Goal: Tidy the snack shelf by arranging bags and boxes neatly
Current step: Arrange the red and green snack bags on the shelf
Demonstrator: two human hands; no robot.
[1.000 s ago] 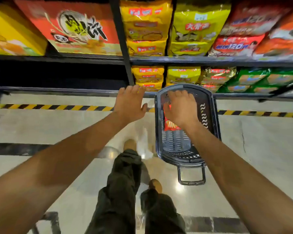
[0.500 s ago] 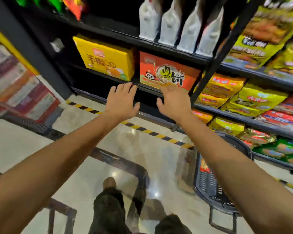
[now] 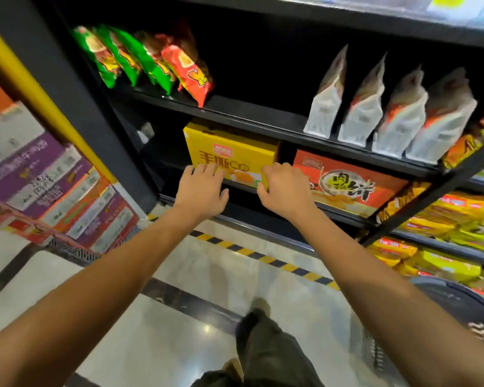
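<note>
The yellow box (image 3: pixel 231 152) stands on a black shelf (image 3: pixel 285 202), and everything else is placed from it. The left hand (image 3: pixel 201 191) lies against its lower left front, fingers spread flat on the face. The right hand (image 3: pixel 284 188) curls round its lower right corner, fingers bent onto the edge. Just right of the box sits an orange box (image 3: pixel 352 182). On the shelf above it to the right stand white pouches (image 3: pixel 386 110); above it to the left lean green and red bags (image 3: pixel 148 60).
</note>
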